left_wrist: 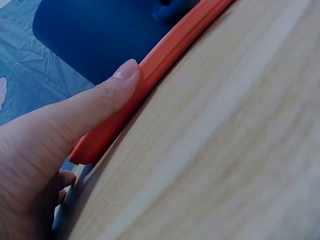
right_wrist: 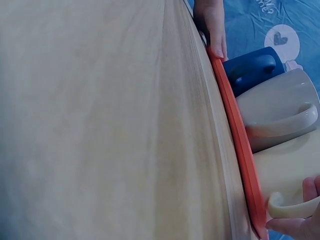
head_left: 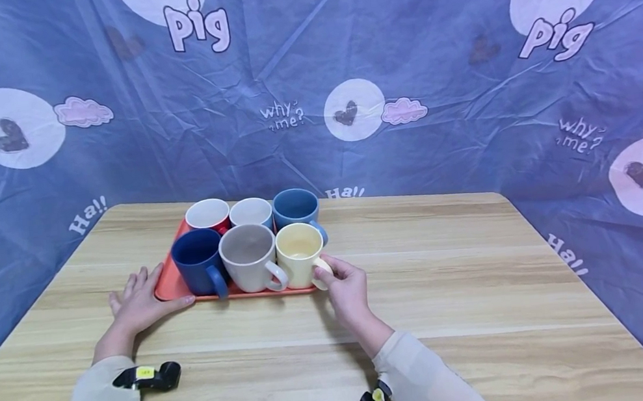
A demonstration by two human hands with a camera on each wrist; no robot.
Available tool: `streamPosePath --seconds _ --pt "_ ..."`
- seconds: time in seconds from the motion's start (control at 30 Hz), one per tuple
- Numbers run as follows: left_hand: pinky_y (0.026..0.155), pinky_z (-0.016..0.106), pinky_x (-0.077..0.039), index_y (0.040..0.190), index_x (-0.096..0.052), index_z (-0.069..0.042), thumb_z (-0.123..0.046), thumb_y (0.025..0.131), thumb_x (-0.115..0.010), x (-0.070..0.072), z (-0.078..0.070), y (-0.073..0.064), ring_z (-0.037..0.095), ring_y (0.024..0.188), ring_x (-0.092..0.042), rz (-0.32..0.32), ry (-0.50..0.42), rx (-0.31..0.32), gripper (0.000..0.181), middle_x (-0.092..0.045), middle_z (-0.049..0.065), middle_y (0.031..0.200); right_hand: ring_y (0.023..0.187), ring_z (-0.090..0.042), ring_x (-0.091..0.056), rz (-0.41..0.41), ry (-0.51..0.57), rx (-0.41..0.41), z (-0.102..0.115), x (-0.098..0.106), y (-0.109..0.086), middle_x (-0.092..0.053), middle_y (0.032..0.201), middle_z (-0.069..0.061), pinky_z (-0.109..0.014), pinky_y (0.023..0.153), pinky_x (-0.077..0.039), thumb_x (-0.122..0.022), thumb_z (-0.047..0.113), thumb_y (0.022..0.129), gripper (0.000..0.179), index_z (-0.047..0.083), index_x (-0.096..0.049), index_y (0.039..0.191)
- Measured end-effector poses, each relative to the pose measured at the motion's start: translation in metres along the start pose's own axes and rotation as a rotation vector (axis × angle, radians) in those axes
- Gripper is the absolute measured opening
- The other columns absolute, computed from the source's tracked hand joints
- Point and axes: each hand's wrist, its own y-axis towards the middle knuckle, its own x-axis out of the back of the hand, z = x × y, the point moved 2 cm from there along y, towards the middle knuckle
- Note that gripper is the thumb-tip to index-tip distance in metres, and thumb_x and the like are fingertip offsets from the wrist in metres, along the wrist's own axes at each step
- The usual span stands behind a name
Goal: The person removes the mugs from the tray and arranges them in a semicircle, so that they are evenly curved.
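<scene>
Orange-red tray point(head_left: 170, 283) on a wood-grain table point(head_left: 484, 288), bearing six mugs point(head_left: 249, 254) in two rows; right hand point(head_left: 347, 286) pinching the handle point(right_wrist: 290, 211) of the pale yellow mug point(head_left: 298, 258), rightmost in the near row; left hand point(head_left: 143, 303) spread at the tray's left corner, thumb touching its near rim

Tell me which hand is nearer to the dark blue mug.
Left. The left hand touches the orange tray beside the dark blue mug; the right hand pinches the yellow mug by its handle, beyond the gray mug.
</scene>
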Motion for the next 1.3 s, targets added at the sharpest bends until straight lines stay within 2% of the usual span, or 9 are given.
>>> streamPosePath --seconds 0.2,0.77,0.9,1.17,1.2,1.3 --pt "0.081 0.064 0.018 0.136 -0.009 0.001 -0.064 0.063 -0.058 0.0 0.0 0.0 0.048 0.12 0.009 0.001 -0.005 -0.002 0.11 -0.002 0.037 0.133 0.076 -0.015 -0.058 0.0 0.027 0.012 -0.001 0.0 -0.001 -0.062 0.089 -0.02 -0.026 0.067 -0.049 -0.064 -0.007 0.07 0.026 -0.008 -0.062 0.096" --pt "0.081 0.065 0.017 0.136 -0.011 0.002 -0.064 0.063 -0.059 0.002 -0.004 -0.003 0.049 0.12 0.008 -0.001 -0.017 -0.005 0.109 -0.003 0.037 0.132 0.075 -0.014 -0.058 -0.007 0.095 -0.043 0.003 0.005 -0.002 -0.062 0.089 -0.018 -0.028 0.066 -0.049 -0.062 -0.011 0.071 0.026 -0.009 -0.062 0.097" --pt "0.081 0.065 0.017 0.136 -0.01 0.001 -0.064 0.063 -0.059 0.002 -0.004 -0.003 0.049 0.12 0.008 -0.002 -0.012 -0.003 0.109 -0.002 0.037 0.132 0.074 -0.015 -0.058 0.013 0.087 -0.01 0.002 0.008 -0.001 -0.062 0.088 -0.017 -0.032 0.064 -0.05 -0.062 -0.009 0.072 0.026 -0.008 -0.062 0.098" --pt "0.081 0.065 0.018 0.136 -0.01 0.002 -0.064 0.064 -0.059 0.003 -0.003 -0.002 0.049 0.12 0.008 -0.001 -0.015 -0.007 0.109 -0.002 0.037 0.133 0.071 -0.017 -0.059 0.077 0.087 0.103 -0.036 0.024 0.027 -0.063 0.082 -0.012 -0.027 0.056 -0.05 -0.069 0.006 0.071 0.024 0.006 -0.067 0.096" --pt "0.081 0.065 0.018 0.136 -0.01 0.002 -0.064 0.064 -0.059 0.003 -0.003 -0.002 0.049 0.12 0.009 -0.001 -0.016 -0.007 0.109 -0.002 0.037 0.133 0.071 -0.016 -0.06 0.087 0.094 0.107 -0.036 0.026 0.028 -0.063 0.082 -0.011 -0.027 0.055 -0.05 -0.069 0.007 0.071 0.024 0.007 -0.067 0.096" --pt "0.081 0.065 0.018 0.136 -0.01 0.002 -0.064 0.064 -0.059 0.003 -0.003 -0.003 0.048 0.12 0.008 -0.002 -0.013 -0.007 0.109 -0.003 0.037 0.133 0.069 -0.016 -0.06 0.092 0.105 0.089 -0.014 0.029 0.02 -0.063 0.08 -0.01 -0.025 0.052 -0.049 -0.067 0.006 0.073 0.023 0.005 -0.067 0.096"
